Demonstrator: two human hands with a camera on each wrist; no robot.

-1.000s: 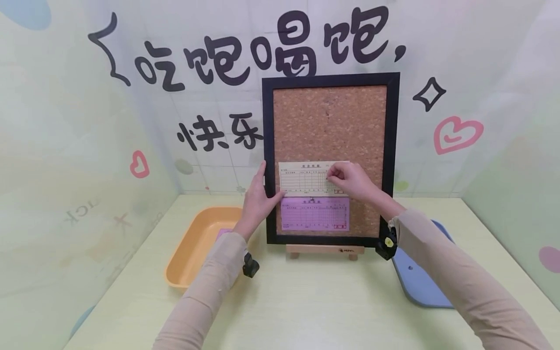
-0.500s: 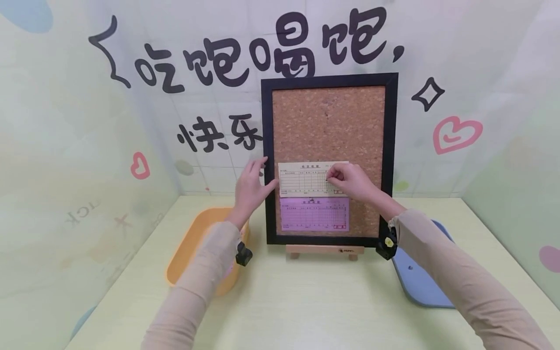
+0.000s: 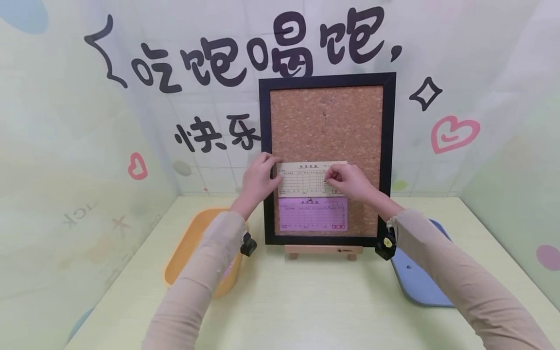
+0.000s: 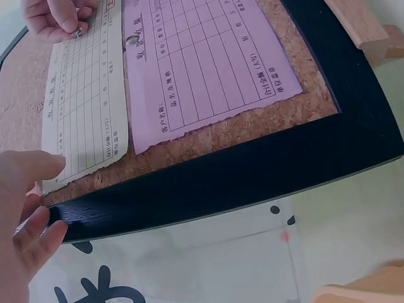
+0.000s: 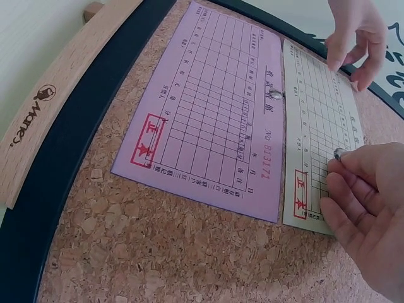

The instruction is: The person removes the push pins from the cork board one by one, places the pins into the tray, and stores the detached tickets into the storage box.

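A black-framed cork board (image 3: pixel 325 121) stands upright on the table. Low on it hangs a purple printed form (image 3: pixel 312 216), held at its top edge by a clear push pin (image 5: pixel 276 95). Just above lies a pale yellow printed form (image 3: pixel 299 181) against the cork. My right hand (image 3: pixel 352 183) pinches a second small clear push pin (image 5: pixel 339 153) between thumb and fingers, over the yellow form's right part. At the board's left side, my left hand (image 3: pixel 259 181) has its thumb at the yellow form's left edge and its fingers by the frame.
A wooden easel (image 3: pixel 323 250) carries the board. To the left, an orange tray (image 3: pixel 181 250), partly behind the left sleeve, has something purple in it. A blue board (image 3: pixel 424 279) lies at the right, partly under the right forearm. Printed walls enclose the table.
My left hand drew back a little from the yellow form to the left, then returned to its left edge, slightly higher. The right hand has stayed at the form with the pin.
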